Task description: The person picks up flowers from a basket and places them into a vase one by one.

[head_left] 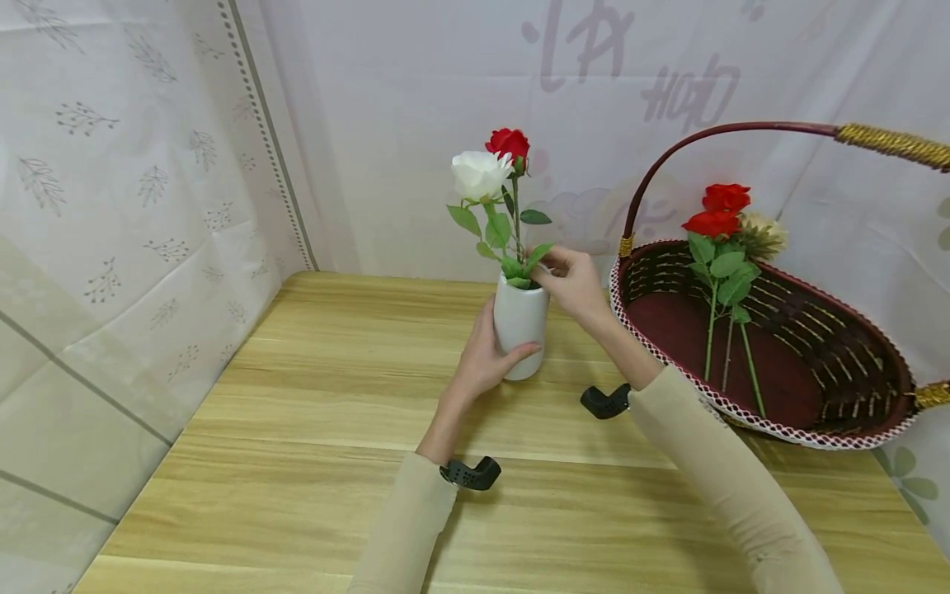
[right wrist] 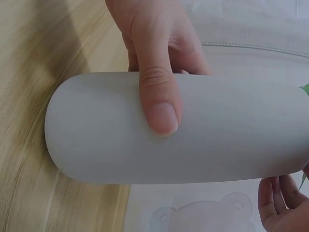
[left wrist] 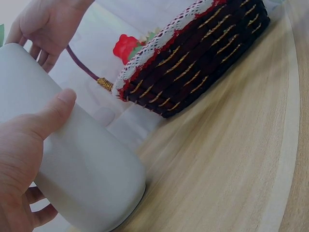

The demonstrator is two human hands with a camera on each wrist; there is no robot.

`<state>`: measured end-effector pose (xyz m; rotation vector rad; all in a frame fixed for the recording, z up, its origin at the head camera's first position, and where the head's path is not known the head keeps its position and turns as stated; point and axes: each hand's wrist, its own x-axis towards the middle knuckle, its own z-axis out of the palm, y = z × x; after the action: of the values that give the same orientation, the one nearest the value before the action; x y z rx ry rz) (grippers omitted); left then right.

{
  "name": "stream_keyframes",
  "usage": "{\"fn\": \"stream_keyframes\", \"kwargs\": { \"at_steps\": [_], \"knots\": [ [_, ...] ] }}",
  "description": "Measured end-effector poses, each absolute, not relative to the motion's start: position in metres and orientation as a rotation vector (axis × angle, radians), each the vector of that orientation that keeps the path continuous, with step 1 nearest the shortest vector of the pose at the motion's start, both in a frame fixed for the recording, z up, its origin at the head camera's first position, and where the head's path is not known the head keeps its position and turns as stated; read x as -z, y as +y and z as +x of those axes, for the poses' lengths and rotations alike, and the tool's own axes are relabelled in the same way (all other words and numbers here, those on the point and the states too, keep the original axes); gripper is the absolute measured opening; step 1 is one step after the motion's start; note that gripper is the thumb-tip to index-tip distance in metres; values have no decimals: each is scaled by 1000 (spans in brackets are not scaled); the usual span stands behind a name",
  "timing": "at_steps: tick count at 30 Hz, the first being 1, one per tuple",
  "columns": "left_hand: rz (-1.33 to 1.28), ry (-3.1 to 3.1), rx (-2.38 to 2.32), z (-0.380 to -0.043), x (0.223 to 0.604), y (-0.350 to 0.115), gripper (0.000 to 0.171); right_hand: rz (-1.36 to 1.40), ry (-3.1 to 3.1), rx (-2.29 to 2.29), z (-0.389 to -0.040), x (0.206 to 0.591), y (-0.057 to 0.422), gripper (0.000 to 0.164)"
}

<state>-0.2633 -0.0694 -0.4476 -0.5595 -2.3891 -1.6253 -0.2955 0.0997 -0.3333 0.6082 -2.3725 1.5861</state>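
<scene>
A white vase stands on the wooden table, holding a white rose and a red rose with green leaves. My left hand grips the vase from the left, its thumb lying across the front, as the right wrist view also shows. At the vase's mouth my right hand has its fingers curled, with the fingertips pinching the red rose's stem just above the rim. Leaves partly cover those fingertips in the head view. In the left wrist view the right hand is close beside the vase's rim.
To the right stands a dark woven basket with lace trim and a tall arched handle. Inside lean red roses and a pale flower. Printed white cloth hangs behind the wooden table.
</scene>
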Motion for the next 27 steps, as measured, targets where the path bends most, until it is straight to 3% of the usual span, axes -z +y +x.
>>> {"fn": "stream_keyframes", "kwargs": {
  "at_steps": [27],
  "knots": [
    [-530,-2409,1608,-262,447,-70,99,671,-2370,-1543,-279,339,130,36]
  ]
}}
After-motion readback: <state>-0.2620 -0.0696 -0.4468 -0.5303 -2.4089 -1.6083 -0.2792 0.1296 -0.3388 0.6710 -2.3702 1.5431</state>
